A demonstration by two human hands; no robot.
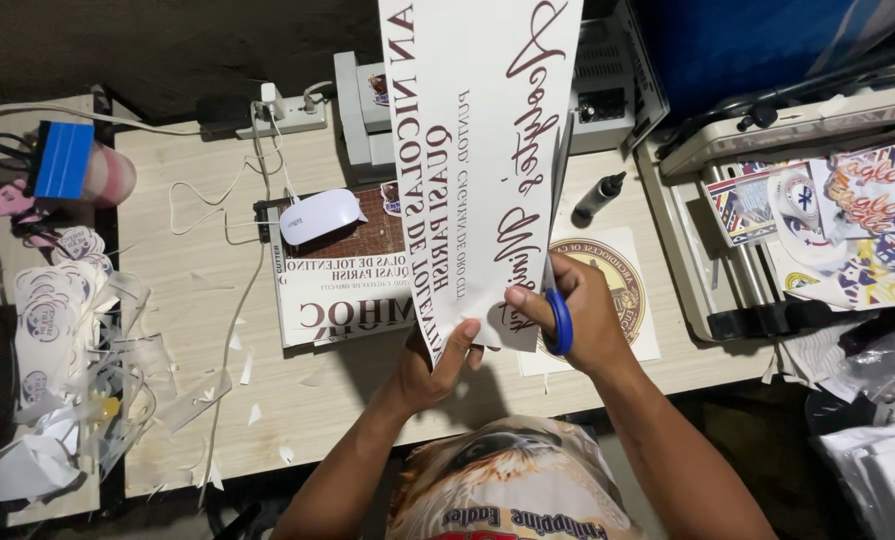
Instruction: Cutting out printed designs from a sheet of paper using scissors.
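A person's left hand (436, 362) pinches the bottom edge of a long printed sheet (478, 150) held upright, while the right hand (580, 318) grips blue-handled scissors (560, 240) cutting up its right side, the cut seemingly barely begun. Paper scraps (68, 380) litter the cluttered wooden bench (188, 300).
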